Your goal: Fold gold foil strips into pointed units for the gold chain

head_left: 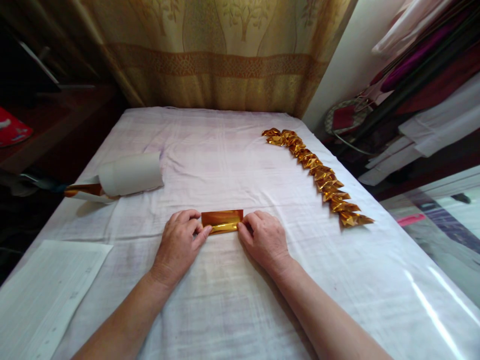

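Gold foil [222, 217], pinched at its ends by left hand [180, 239] and right hand [265, 239], above white cloth [213, 165]; beyond the grip hangs a patterned curtain [225, 65].

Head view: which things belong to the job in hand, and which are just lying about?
Likely in the job:
gold foil strip, between left hand and right hand
folded gold pieces
perhaps white roll, gold showing at one end

Apparently unrelated:
white sheet
red item
hanging clothes

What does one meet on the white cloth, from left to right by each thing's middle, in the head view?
Pale sheet, white roll, left hand, gold foil strip, right hand, row of folded gold pieces.
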Demonstrator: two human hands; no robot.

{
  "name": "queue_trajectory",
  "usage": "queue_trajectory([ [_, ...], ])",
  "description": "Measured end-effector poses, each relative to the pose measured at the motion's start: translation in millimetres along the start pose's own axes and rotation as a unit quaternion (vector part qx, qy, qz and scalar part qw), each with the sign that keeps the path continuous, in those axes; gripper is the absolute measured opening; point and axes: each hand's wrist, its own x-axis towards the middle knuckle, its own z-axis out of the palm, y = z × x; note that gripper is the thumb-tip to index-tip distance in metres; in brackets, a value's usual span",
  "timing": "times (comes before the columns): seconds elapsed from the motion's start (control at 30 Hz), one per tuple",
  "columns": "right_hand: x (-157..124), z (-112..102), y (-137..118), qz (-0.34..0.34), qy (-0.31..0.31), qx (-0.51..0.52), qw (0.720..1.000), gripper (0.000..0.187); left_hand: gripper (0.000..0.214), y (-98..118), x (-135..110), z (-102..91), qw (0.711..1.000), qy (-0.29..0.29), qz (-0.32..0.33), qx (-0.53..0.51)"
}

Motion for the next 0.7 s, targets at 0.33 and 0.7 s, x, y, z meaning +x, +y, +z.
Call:
queue_trajectory([
  [0.33, -0.3, 0.1, 2.2, -0.005, -0.004, 0.010, 1.000, 0.019, 0.029, -3.7, -0.9, -1.0, 0.999, 0.004, 0.006, -0.042],
  [0.7, 0.6, -0.1, 4.2, -0.004, -0.014, 0.013, 1.000, 0.018, 0.026, -2.0, -1.4, -2.2, 0.999, -0.025, -0.006, -0.033],
])
